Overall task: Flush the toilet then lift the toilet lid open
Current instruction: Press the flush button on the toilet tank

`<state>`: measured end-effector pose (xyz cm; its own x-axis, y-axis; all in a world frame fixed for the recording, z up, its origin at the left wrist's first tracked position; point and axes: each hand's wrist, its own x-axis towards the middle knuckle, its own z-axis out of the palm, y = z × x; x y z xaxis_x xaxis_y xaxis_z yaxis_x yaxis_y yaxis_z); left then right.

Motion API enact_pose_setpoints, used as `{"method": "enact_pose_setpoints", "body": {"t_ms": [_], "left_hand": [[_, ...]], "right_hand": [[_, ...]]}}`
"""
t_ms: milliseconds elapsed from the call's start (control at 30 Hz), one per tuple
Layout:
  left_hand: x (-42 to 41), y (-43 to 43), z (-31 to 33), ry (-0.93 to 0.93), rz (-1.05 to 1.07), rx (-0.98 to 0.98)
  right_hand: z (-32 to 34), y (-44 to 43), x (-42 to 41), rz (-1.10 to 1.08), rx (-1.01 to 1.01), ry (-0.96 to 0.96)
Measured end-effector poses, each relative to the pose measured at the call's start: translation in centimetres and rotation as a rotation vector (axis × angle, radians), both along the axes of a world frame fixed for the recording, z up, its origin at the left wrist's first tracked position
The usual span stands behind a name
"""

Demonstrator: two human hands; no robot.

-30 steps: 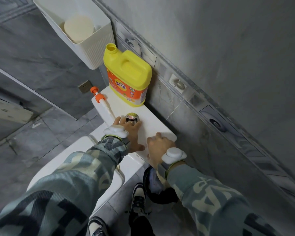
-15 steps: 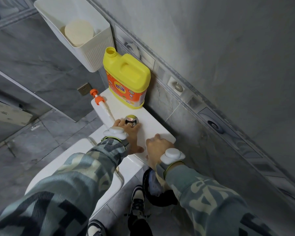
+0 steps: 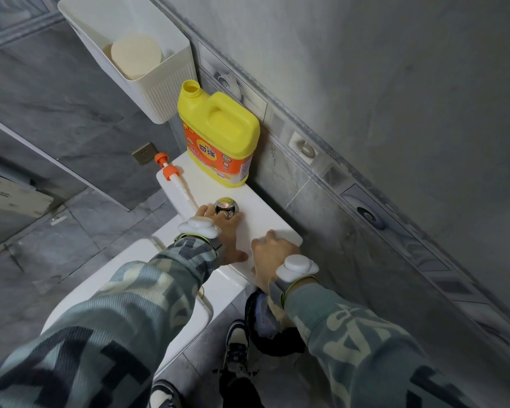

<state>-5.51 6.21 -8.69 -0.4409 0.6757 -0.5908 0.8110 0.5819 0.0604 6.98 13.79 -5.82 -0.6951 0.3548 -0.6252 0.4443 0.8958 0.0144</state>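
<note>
A white toilet tank (image 3: pixel 262 225) stands against the grey wall, with a round chrome flush button (image 3: pixel 226 204) in the middle of its top. My left hand (image 3: pixel 226 234) lies flat on the tank top, its fingertips on the near edge of the button. My right hand (image 3: pixel 270 254) rests on the tank's near right corner, fingers curled over the edge. The white toilet lid (image 3: pixel 121 275) is down, partly hidden under my left sleeve.
A yellow detergent jug (image 3: pixel 218 142) stands at the back of the tank, and a white tube with orange caps (image 3: pixel 173 178) lies on its left edge. A white wall bin (image 3: pixel 147 72) holding a paper roll hangs above. A dark bag (image 3: pixel 265 325) lies beside my shoes.
Both hands stay where they were on the tank. My left fingertips have shifted slightly on the flush button; the camera has drifted a little.
</note>
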Motion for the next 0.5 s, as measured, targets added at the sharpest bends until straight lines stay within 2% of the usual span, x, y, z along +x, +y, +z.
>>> {"method": "enact_pose_setpoints", "body": {"t_ms": [500], "left_hand": [[0.13,0.08,-0.1,0.014,-0.006,0.0]], "right_hand": [[-0.28,0.01,-0.15,-0.003,0.02,-0.001]]}}
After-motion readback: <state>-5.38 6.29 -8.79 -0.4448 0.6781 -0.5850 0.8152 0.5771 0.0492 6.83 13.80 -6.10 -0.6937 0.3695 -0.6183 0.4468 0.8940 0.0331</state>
